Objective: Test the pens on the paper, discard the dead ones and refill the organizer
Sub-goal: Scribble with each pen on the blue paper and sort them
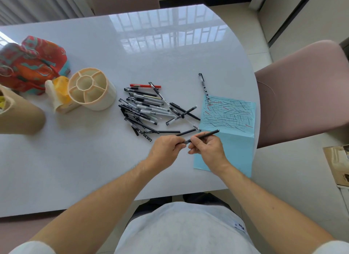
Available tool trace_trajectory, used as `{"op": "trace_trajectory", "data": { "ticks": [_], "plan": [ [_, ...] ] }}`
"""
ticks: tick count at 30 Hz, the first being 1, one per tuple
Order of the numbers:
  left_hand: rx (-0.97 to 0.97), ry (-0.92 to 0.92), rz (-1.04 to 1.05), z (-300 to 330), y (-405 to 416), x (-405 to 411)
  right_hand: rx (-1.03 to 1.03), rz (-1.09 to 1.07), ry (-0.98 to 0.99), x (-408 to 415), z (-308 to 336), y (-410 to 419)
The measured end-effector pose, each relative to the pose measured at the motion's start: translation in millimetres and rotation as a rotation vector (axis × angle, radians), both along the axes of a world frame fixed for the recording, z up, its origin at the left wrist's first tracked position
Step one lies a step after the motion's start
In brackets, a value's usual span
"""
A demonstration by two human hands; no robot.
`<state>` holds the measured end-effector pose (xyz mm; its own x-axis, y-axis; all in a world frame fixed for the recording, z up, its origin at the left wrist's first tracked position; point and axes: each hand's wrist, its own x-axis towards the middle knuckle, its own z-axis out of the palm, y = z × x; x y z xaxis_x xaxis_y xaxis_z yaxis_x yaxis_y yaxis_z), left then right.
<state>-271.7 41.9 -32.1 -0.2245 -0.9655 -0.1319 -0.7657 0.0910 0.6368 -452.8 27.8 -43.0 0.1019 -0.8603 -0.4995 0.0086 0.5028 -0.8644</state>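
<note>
Over on the right, the blue paper (229, 114) is already packed with test strokes, but the organizer (92, 88) far left looks empty and a big pile of pens (149, 110) sits between them, so I'd say refilling hasn't started. Both hands are together near the table edge: right hand (206, 145) pinches a black pen (204, 135), left hand (166, 147) pinches its near end, probably the cap.
</note>
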Motion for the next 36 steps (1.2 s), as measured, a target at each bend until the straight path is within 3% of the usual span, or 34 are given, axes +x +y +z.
{"op": "trace_trajectory", "data": {
  "ticks": [5,8,11,14,18,22,27,31,36],
  "plan": [
    [0.028,0.009,0.118,-4.7,16.2,22.5,0.012,0.163,0.05,26.8,-2.4,-8.3],
    [0.056,0.056,0.366,-8.4,22.3,49.5,0.019,0.234,0.129,33.4,-5.1,-32.0],
    [0.082,0.032,0.685,-19.6,35.1,96.8,-0.006,0.158,0.328,36.3,-14.1,-61.9],
    [0.13,-0.097,0.862,-34.4,58.7,149.9,0.062,0.051,0.477,43.0,-22.8,-86.4],
    [0.181,-0.131,1.004,-45.2,81.2,197.1,0.209,-0.153,0.424,54.5,-31.3,-107.6],
    [0.235,-0.098,1.103,-50.1,89.9,215.6,0.258,-0.19,0.449,64.4,-36.0,-118.1],
    [0.217,-0.248,1.033,-47.1,84.4,198.3,0.229,-0.198,0.373,64.2,-26.6,-111.8],
    [0.052,0.005,0.731,-32.6,47.9,131.1,0.134,-0.146,0.211,51.4,-15.1,-82.9],
    [0.351,0.343,0.304,-17.2,0.9,35.5,0.082,-0.137,0.077,30.5,-4.6,-41.9]
  ]
}}
